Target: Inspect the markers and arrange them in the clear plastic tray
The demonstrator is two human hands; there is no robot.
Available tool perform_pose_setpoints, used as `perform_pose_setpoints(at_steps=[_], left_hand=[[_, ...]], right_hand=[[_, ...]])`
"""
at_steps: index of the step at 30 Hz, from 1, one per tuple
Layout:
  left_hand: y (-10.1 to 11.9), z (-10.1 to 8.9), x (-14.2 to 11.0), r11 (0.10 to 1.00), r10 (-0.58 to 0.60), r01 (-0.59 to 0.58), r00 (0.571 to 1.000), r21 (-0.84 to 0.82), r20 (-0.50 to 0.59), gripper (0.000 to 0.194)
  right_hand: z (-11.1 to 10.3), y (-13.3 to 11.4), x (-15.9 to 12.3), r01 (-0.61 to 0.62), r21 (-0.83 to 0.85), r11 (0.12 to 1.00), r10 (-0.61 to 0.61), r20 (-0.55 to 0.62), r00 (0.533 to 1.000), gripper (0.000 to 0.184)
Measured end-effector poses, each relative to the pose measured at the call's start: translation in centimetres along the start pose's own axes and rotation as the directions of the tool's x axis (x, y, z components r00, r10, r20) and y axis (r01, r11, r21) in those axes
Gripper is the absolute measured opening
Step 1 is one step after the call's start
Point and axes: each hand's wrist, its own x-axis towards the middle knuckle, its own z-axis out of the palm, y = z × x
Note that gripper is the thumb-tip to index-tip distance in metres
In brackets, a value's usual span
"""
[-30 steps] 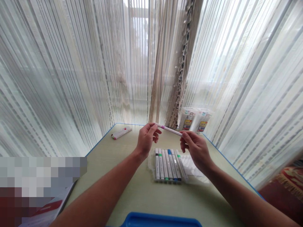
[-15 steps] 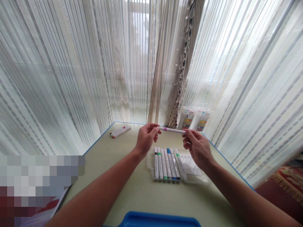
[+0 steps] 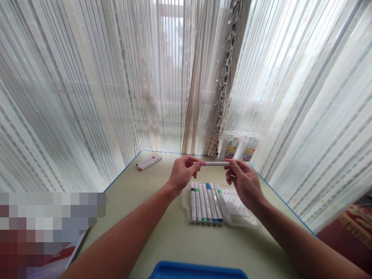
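— Where is the marker (image 3: pixel 216 164) held?
— Just right of the frame's centre and below mid-height, over the table (image 3: pixel 162 240). Its purple-banded end is pinched between the thumb and fingers of the left hand (image 3: pixel 183 172), and its other end is pinched by the fingers of the right hand (image 3: pixel 245 180).
— How is its long axis turned?
— Nearly level, left to right across the frame, so the gap between the hands is bridged by it. Neither hand can be called nearer, since both ends are gripped; the purple band is seen right at the left fingertips.
— And what is set lower in the frame?
— A row of markers (image 3: pixel 202 201) is held in an open clear case (image 3: pixel 240 207), their long axes running roughly crosswise to the pinched one. Some loose markers (image 3: pixel 148 162) are laid at the left, well apart from the case.
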Motion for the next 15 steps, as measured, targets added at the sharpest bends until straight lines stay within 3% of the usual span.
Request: perform_pose_setpoints(at_steps=[7,15], left_hand=[[0.28,-0.22,0.02,0.991,-0.072,0.076,0.997,-0.108,0.041,0.024],[0.58,-0.13,-0.09,0.98,-0.064,0.079,0.994,-0.183,0.087,0.025]], right_hand=[[-0.1,-0.36,0.14,-0.012,0.022,1.0,0.012,-0.006,1.0,0.029],[-0.18,-0.4,0.38,-0.035,0.028,0.999,0.036,-0.036,0.999,0.029]])
